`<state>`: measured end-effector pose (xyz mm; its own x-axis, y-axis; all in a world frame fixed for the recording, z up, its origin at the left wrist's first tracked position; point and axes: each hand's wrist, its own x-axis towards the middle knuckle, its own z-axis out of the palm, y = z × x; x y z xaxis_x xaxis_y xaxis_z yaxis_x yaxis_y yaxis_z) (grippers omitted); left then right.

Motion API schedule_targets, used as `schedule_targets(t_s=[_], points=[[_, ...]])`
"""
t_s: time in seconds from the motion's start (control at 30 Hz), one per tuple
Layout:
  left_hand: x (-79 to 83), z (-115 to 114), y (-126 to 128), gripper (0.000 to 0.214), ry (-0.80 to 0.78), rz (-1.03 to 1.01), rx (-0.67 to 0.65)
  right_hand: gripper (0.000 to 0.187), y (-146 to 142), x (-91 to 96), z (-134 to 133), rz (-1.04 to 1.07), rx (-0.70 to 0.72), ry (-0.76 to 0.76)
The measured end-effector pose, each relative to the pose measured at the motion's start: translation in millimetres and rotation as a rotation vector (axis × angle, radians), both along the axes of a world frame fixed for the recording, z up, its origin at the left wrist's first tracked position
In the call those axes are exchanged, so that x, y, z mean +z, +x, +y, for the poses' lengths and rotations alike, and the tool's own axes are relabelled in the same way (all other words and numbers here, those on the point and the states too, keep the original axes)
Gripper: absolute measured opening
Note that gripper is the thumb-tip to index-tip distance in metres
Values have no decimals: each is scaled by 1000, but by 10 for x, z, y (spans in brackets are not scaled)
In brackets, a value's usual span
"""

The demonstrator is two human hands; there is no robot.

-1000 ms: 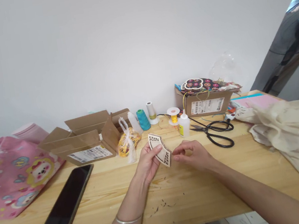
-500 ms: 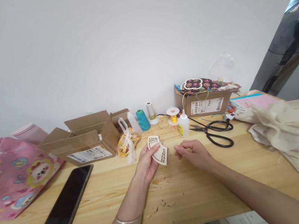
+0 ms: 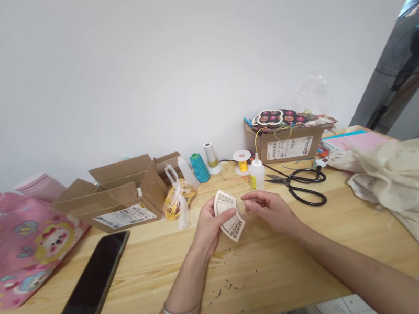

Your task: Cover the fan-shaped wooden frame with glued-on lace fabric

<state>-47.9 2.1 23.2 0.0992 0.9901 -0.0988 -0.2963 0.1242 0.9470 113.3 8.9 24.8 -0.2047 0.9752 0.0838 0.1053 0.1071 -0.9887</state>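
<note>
My left hand (image 3: 209,227) grips a fan-shaped wooden piece (image 3: 227,218) with cut-out lattice panels, thumb lying across its face. Close to the piece's right edge is my right hand (image 3: 270,211), its thumb and fingertips pinched together; anything between them is too small to make out. Just beyond the right hand stands a white squeeze bottle (image 3: 257,175) with a yellow label. Black-handled scissors (image 3: 297,184) lie to its right, blades pointing left.
Behind are an open cardboard box (image 3: 122,205), a bag of yellow cord (image 3: 179,199), a teal thread cone (image 3: 199,168) and a yellow spool (image 3: 242,162). A phone (image 3: 90,282) and pink bag (image 3: 28,244) lie left. Cream cloth (image 3: 416,182) and a filled box (image 3: 291,145) occupy the right.
The wooden piece has turned and moved slightly right in my left hand. My right hand's fingertips have risen a little and come nearer its edge.
</note>
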Motion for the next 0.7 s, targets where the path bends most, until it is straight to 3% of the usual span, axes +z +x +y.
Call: schedule_targets(t_s=[0.1, 0.2, 0.33, 0.47, 0.7], points=[[16, -26, 21, 34, 58, 156, -82, 31, -2, -5, -3, -13, 16, 25], [38, -42, 37, 27, 112, 226, -119, 19, -1, 14, -24, -64, -3, 127], [62, -34, 26, 24, 183, 160, 23, 12, 13, 51, -55, -79, -25, 266], [82, -27, -3, 19, 130, 175, 98, 12, 12, 76, -89, -107, -48, 324], [48, -27, -11, 16, 117, 158, 112, 18, -33, 123, -153, -176, -21, 244]])
